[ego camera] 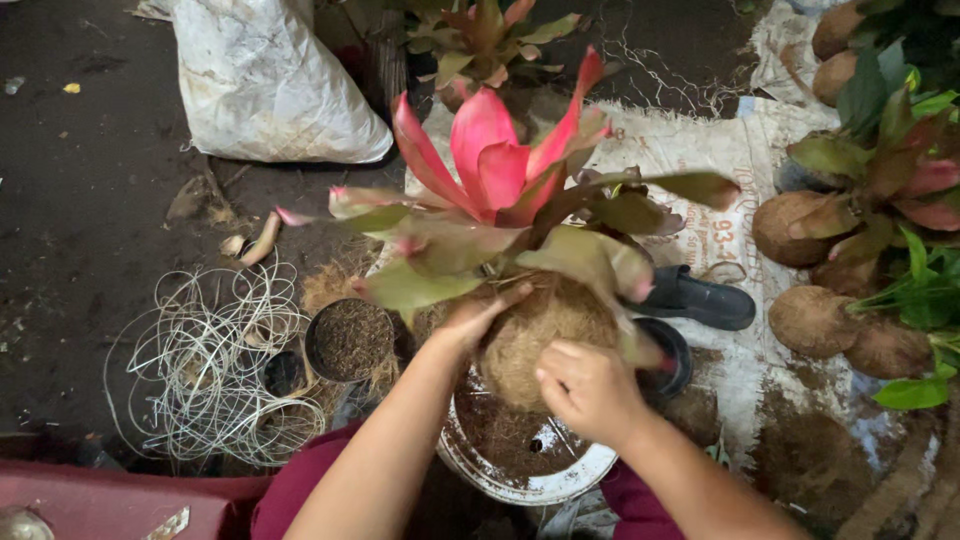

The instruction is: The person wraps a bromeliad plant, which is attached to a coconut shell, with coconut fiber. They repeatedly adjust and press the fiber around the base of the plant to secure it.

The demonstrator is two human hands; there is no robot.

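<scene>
A plant with pink and green leaves grows out of a brown fibre ball. My left hand presses against the ball's left side under the leaves, fingers curled around it. My right hand lies on the ball's front right, fingers bent onto the fibre. The ball is held over a round white tray that carries dark soil. Leaves hide the top of the ball.
A tangle of pale wire lies at the left beside a small black pot of fibre. A white sack stands behind. Several finished fibre balls with plants sit at the right. Black shoes rest on the printed sheet.
</scene>
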